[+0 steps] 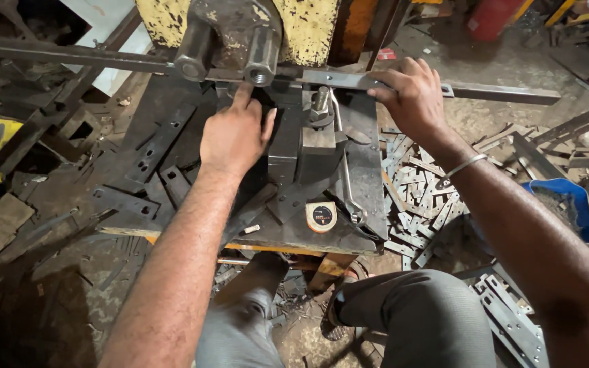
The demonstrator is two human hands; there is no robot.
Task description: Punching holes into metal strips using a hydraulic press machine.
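Note:
A long flat steel bar [499, 92] lies across the bed of a worn yellow press [308, 31], running from far left to right. My right hand [410, 95] grips the bar just right of the press. My left hand [234, 133] rests on the dark steel table [172, 129], its fingers reaching up against the bar beneath the press's round heads [262, 65]. A thin metal bangle [461, 167] circles my right wrist.
A small orange tape measure [321, 216] and a wrench [345, 177] lie on the table. Several punched steel strips [417, 197] are heaped on the floor at right, beside a blue pan [574, 204]. My knees [410, 307] are below the table.

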